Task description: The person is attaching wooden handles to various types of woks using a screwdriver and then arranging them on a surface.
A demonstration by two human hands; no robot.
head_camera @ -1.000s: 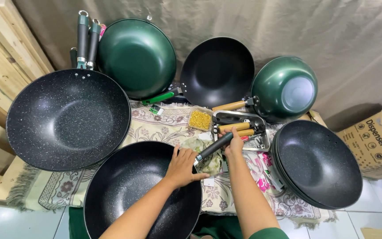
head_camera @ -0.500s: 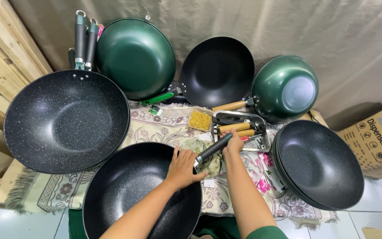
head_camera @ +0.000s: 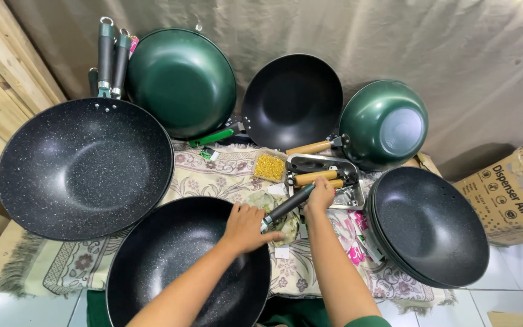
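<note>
At front wok [head_camera: 171, 266] rim | left hand [head_camera: 246, 227] grips rim | right hand [head_camera: 320, 195] clasps dark handle [head_camera: 289, 206]

Very little differs across the 3 pictures; the left hand [head_camera: 246, 227] sits a touch further over the rim of the near black wok [head_camera: 183, 272], towards the joint where the dark handle [head_camera: 289, 206] meets it; the right hand [head_camera: 320, 194] closes a little tighter round the far end of that handle; the view itself drifts slightly, nothing on the patterned cloth [head_camera: 225, 175] shifting.
</note>
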